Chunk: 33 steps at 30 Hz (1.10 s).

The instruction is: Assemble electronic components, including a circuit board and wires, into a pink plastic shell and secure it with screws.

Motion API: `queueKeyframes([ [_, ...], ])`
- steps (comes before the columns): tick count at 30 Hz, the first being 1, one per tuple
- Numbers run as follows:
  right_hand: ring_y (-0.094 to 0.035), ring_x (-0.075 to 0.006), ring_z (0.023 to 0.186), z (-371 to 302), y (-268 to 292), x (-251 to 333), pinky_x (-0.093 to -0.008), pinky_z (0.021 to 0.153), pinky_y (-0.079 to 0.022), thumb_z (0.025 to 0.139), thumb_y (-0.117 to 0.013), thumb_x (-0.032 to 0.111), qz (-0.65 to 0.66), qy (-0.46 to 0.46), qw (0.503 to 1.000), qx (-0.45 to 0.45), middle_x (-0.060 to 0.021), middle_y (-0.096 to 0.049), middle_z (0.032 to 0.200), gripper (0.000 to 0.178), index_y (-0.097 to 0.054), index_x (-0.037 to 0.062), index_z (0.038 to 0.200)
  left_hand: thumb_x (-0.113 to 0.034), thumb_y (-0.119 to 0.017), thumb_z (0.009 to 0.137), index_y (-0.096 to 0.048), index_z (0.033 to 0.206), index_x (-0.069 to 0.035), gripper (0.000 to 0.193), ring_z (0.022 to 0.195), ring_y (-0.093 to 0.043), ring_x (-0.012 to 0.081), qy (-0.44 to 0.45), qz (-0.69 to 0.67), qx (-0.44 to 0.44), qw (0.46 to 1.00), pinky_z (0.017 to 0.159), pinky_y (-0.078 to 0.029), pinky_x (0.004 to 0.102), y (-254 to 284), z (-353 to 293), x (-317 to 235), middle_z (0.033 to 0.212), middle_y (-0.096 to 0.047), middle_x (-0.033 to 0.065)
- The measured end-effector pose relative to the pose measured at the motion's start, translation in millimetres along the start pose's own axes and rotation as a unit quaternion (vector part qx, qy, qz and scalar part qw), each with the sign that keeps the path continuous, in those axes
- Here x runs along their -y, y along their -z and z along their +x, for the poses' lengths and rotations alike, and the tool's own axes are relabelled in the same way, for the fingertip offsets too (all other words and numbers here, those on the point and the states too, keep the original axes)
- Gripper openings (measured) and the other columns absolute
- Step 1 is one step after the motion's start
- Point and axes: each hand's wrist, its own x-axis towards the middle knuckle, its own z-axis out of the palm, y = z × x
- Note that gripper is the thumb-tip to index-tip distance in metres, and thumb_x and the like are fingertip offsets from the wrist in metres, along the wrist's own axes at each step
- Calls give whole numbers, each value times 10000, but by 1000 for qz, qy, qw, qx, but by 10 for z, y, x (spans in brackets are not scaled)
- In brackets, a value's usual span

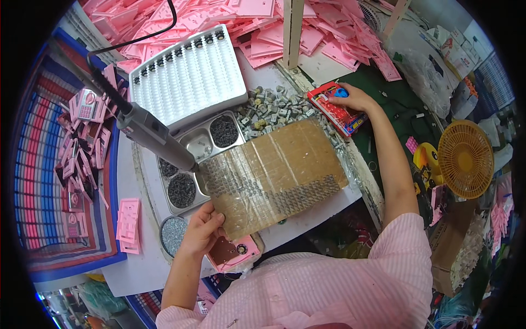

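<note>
My left hand (203,229) is closed at the near left corner of a brown cardboard sheet (301,151), thumb and fingers pinching its edge. The sheet has clear tape across it and rows of small grey metal pieces (307,194) over its left and near parts. Farther right, my right hand (353,100) grips a flat red packet (335,112) with blue and yellow print, its thumb on top. Under the sheet's near left edge lies a pink plastic housing (241,253) with a small round black part in it.
A grey electric screwdriver (150,129) hangs at the left, its tip by the sheet. Behind lie a metal tray (192,207) of black screws, small metal blocks (268,109), a white tray (186,82) and piled pink panels (263,33). A basket (49,164) stands left.
</note>
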Motion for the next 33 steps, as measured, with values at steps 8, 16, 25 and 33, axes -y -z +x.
queueKeyframes([
  [8,-672,-259,1007,346,-170,448,-360,889,-521,743,-759,654,99,-20,995,11,-197,-690,1152,869,-632,-20,1277,-92,-605,977,-453,1409,-12,465,894,-695,158,11,7,-19,1000,697,-603,301,-139,494,-50,1127,-671,88],
  [16,-703,-348,955,1459,20,67,-409,866,-557,752,-737,239,-57,47,991,-115,-144,-736,1036,289,-768,81,991,-142,-621,981,-489,1388,-59,435,942,-676,130,40,112,17,993,679,-603,265,-113,1195,-153,1133,-666,36],
  [25,-703,-383,928,1680,-236,223,-442,804,-568,765,-658,89,-291,48,952,-74,-224,-718,989,174,-738,38,911,-127,-614,983,-536,1340,-39,376,947,-672,131,62,177,-4,982,700,-617,270,167,1397,-277,1135,-672,54],
  [33,-661,-165,818,24,-106,1498,-319,790,-525,842,-688,142,81,233,969,-30,-65,-710,868,152,-687,21,935,-65,-680,935,-420,1396,30,537,787,-659,126,-28,255,-98,962,613,-598,257,228,1432,-157,939,-646,87],
])
